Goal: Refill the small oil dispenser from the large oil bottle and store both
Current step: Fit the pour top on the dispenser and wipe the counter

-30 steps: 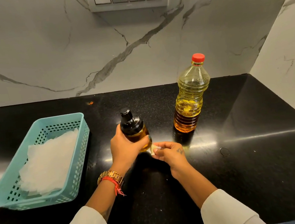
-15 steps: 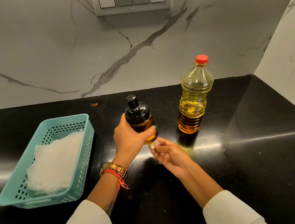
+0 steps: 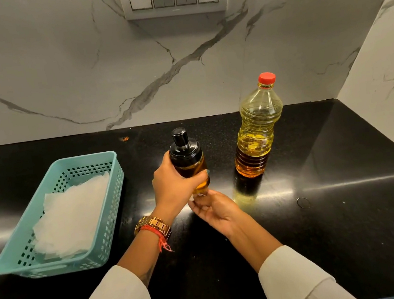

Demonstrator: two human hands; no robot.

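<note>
My left hand (image 3: 174, 187) grips the small oil dispenser (image 3: 188, 159), a glass bottle of amber oil with a black cap, and holds it lifted above the black counter. My right hand (image 3: 216, 209) is palm up just under the dispenser's base, pinching a small white piece of tissue (image 3: 197, 196) against its bottom; most of the tissue is hidden. The large oil bottle (image 3: 255, 132), clear plastic with yellow oil and a red cap, stands upright and capped to the right of the dispenser, untouched.
A teal plastic basket (image 3: 89, 161) holding white tissues sits on the counter at the left. The marble wall runs behind, and a side wall closes the right corner. A small ring mark (image 3: 302, 202) lies on the counter at the right.
My left hand has raised the dispenser off the counter. My right hand has turned palm up and slid under its base with the tissue.
</note>
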